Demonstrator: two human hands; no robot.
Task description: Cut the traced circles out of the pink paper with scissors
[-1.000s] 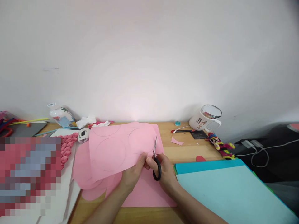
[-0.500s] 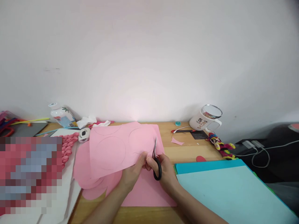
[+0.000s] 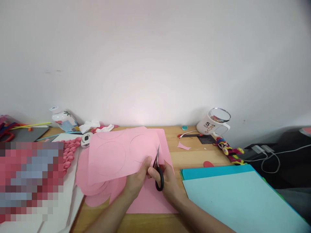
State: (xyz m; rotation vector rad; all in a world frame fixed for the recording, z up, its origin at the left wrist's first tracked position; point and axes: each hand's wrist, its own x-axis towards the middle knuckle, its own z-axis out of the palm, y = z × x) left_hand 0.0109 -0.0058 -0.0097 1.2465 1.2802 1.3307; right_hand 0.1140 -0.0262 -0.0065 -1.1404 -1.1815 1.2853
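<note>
A pink sheet of paper [image 3: 111, 152] with pencilled circles is held up by my left hand [image 3: 138, 176], thumb on top at its lower right edge. My right hand [image 3: 167, 183] grips black-handled scissors [image 3: 159, 178], their blades pointing up and away at the sheet's right side. The two hands are close together, fingers almost meeting. Under the raised sheet lies a larger pink sheet [image 3: 155, 202] on the table. Cut pink rounded pieces [image 3: 97, 200] stick out at the lower left, partly covered.
Turquoise and pale blue sheets [image 3: 233, 194] lie at right. Behind them are a white mug [image 3: 212, 124], a small colourful figure [image 3: 228, 150] and a pink scrap [image 3: 184, 146]. A white bottle [image 3: 63, 119], tissues [image 3: 89, 126] and pink braided material [image 3: 70, 152] are at left.
Both hands, the held sheet and the scissors have shifted slightly left. The scissors' tip now sits a little lower and further left.
</note>
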